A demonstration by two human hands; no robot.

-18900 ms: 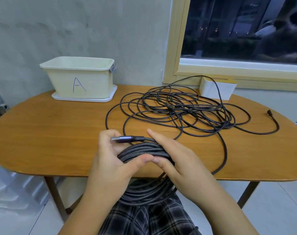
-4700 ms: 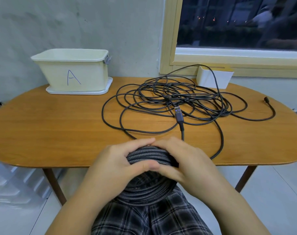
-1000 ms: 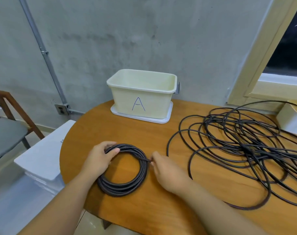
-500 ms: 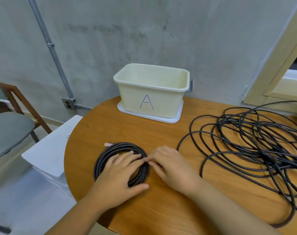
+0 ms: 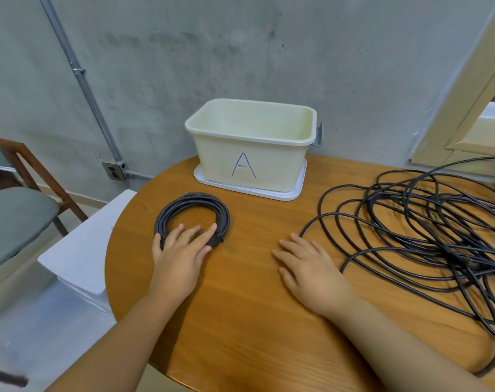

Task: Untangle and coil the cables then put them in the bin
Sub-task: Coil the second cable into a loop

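Coiled cable (image 5: 191, 214) partly hidden under flat left hand (image 5: 180, 253); right hand (image 5: 308, 267) flat, empty; tangled cable (image 5: 427, 236) cut off

Grey concrete wall (image 5: 240, 46) across the back, mottled and stained, a metal conduit (image 5: 82, 77) slanting down it to a socket box (image 5: 114, 171) at nine o'clock. A wooden chair (image 5: 17, 205) with a grey seat sits far left, a white box (image 5: 82, 250) beside the rounded wooden worktop (image 5: 254, 306). Cream window frame (image 5: 475, 108) at two o'clock.
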